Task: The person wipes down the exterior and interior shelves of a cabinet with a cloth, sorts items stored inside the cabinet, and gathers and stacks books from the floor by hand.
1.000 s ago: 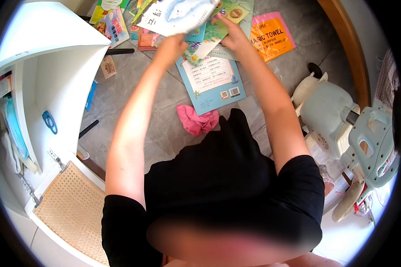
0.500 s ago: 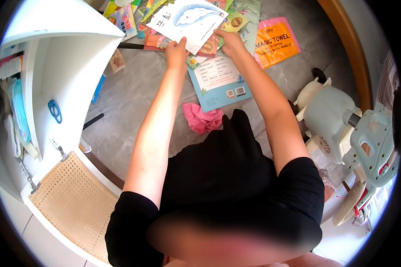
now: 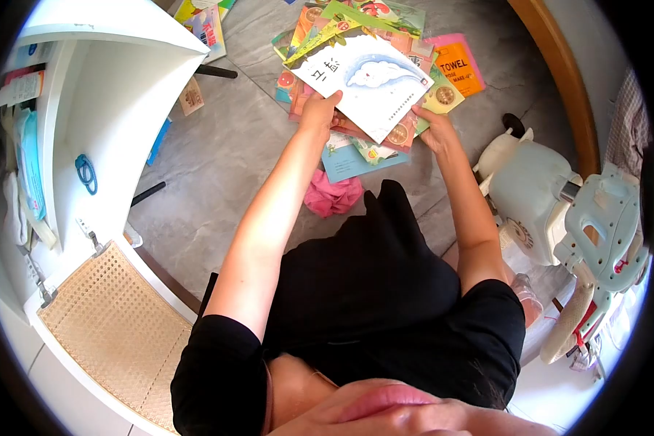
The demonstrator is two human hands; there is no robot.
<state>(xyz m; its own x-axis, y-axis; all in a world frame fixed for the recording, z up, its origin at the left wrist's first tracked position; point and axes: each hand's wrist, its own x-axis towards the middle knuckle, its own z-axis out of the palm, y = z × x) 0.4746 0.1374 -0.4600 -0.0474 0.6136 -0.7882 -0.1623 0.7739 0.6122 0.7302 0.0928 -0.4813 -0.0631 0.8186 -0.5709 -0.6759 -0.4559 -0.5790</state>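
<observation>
A white picture book (image 3: 370, 76) with a blue-and-white cloud drawing lies on top of a loose, fanned pile of colourful picture books (image 3: 341, 25). My left hand (image 3: 320, 115) is closed on the pile's near left edge, its thumb on top beside the white book. At the near right edge, my right hand (image 3: 437, 132) grips the pile, thumb up and fingers partly hidden underneath. How many books each hand holds cannot be made out. Below the pile, a light blue book (image 3: 356, 163) shows only its lower part. Nearer to me is a crumpled pink cloth (image 3: 332, 194) on the floor.
An orange-and-pink towel packet (image 3: 459, 67) lies right of the pile, partly covered. On the left stands a white cabinet (image 3: 123, 80) with its woven-panel door (image 3: 112, 320) open. A grey-blue ride-on toy (image 3: 527, 189) stands at right. More books (image 3: 203, 33) lie beyond the cabinet.
Both hands have brought the pile of books toward me and to the right. It now covers more of the light blue book and part of the towel packet. The camera view has shifted slightly.
</observation>
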